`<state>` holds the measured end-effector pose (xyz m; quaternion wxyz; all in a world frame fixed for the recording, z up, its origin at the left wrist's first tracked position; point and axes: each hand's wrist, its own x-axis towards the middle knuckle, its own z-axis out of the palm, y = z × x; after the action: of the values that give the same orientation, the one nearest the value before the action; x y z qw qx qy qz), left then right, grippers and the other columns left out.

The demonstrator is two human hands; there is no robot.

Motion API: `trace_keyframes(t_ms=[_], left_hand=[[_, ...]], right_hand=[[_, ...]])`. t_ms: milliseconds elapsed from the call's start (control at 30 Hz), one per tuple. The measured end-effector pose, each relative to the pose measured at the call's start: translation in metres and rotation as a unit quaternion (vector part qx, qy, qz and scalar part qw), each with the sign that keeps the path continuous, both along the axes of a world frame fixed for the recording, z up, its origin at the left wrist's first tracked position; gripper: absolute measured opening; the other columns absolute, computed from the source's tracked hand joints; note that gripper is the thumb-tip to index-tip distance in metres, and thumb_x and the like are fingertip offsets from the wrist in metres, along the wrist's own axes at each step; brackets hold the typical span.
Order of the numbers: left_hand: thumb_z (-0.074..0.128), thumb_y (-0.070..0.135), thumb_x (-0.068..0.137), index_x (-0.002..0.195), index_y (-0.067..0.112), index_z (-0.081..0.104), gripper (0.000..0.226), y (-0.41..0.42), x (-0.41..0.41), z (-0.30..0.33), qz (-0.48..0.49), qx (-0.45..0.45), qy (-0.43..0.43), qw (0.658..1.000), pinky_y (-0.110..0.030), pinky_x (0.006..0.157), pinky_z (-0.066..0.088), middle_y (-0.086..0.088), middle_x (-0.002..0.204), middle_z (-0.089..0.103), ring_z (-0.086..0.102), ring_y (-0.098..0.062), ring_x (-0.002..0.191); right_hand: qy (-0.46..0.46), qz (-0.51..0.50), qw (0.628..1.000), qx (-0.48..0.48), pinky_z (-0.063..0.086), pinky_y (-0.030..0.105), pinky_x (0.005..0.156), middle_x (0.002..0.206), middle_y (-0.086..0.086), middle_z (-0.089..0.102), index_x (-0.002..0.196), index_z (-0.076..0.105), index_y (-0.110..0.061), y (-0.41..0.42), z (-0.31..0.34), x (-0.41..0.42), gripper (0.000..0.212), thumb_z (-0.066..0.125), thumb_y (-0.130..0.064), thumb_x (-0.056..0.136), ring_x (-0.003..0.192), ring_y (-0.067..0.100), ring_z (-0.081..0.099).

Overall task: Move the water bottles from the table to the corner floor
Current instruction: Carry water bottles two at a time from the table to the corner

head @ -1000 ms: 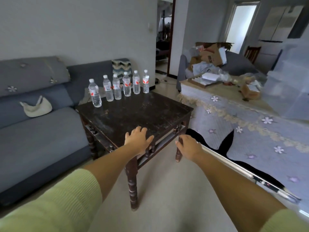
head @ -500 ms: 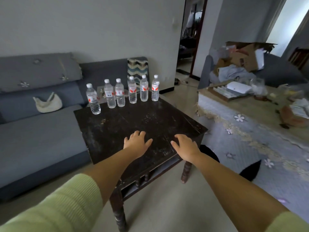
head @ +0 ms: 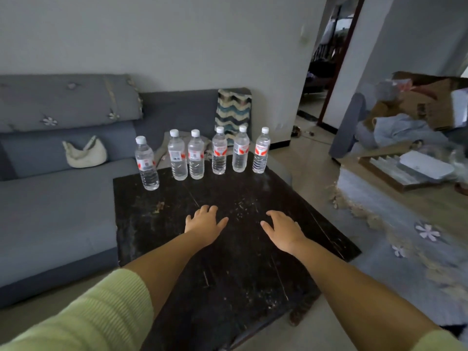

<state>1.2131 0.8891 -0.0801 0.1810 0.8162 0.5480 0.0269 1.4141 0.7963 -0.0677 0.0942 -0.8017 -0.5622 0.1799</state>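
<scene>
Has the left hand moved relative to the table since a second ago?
Yes. The left hand has advanced from the dark table's near edge to over the middle of its top, toward the water bottles.

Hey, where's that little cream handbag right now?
In the head view, the cream handbag lies on the grey sofa at the left, against its backrest, left of the leftmost water bottle.

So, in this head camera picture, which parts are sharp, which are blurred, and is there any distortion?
Head view: the six water bottles and both hands, left hand and right hand, look fairly sharp; the cardboard boxes at the right edge are smeared; the wide lens bends the door frame; light is dim, with a dull sheen on the dark table.
</scene>
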Motion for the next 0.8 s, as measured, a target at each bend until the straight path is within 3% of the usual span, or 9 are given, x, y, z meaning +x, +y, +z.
trace_keyframes(t_ms=[267, 533, 700, 800], left_hand=[[0.038, 0.054, 0.097, 0.144, 0.018, 0.035, 0.059, 0.147, -0.024, 0.001, 0.094, -0.017, -0.001, 0.995, -0.051, 0.110, 0.031, -0.009, 0.148, 0.038, 0.038, -0.030, 0.135], [0.042, 0.052, 0.097, 0.145, 0.018, 0.035, 0.059, 0.190, -0.033, -0.044, 0.134, -0.083, -0.027, 0.987, -0.046, 0.109, 0.036, -0.007, 0.148, 0.037, 0.038, -0.028, 0.135], [0.044, 0.052, 0.096, 0.144, 0.019, 0.036, 0.058, 0.220, -0.049, -0.076, 0.223, -0.116, -0.063, 0.966, -0.047, 0.106, 0.039, -0.006, 0.147, 0.038, 0.040, -0.027, 0.134], [0.049, 0.051, 0.094, 0.145, 0.018, 0.033, 0.063, 0.236, -0.059, -0.084, 0.296, -0.112, -0.103, 0.943, -0.047, 0.105, 0.040, -0.007, 0.146, 0.039, 0.041, -0.027, 0.133]], right_hand=[[0.031, 0.071, 0.997, 0.008, 0.024, 0.050, 0.116, 0.152, 0.001, 0.035, 0.147, 0.033, -0.019, 0.162, 0.000, -0.015, 0.052, 0.037, -0.044, 0.101, 0.140, 0.022, 0.033], [0.068, 0.093, 0.993, -0.038, 0.037, 0.044, 0.110, 0.148, 0.005, 0.041, 0.145, 0.037, -0.015, 0.247, -0.045, -0.023, 0.052, 0.040, -0.043, 0.100, 0.134, 0.025, 0.041], [0.099, 0.170, 0.979, -0.046, 0.037, 0.035, 0.110, 0.148, 0.005, 0.041, 0.144, 0.038, -0.014, 0.306, -0.074, -0.044, 0.050, 0.043, -0.039, 0.101, 0.135, 0.021, 0.040], [0.141, 0.231, 0.963, 0.021, 0.034, 0.032, 0.113, 0.149, 0.006, 0.040, 0.144, 0.039, -0.012, 0.339, -0.078, -0.066, 0.050, 0.049, -0.032, 0.099, 0.137, 0.018, 0.039]])
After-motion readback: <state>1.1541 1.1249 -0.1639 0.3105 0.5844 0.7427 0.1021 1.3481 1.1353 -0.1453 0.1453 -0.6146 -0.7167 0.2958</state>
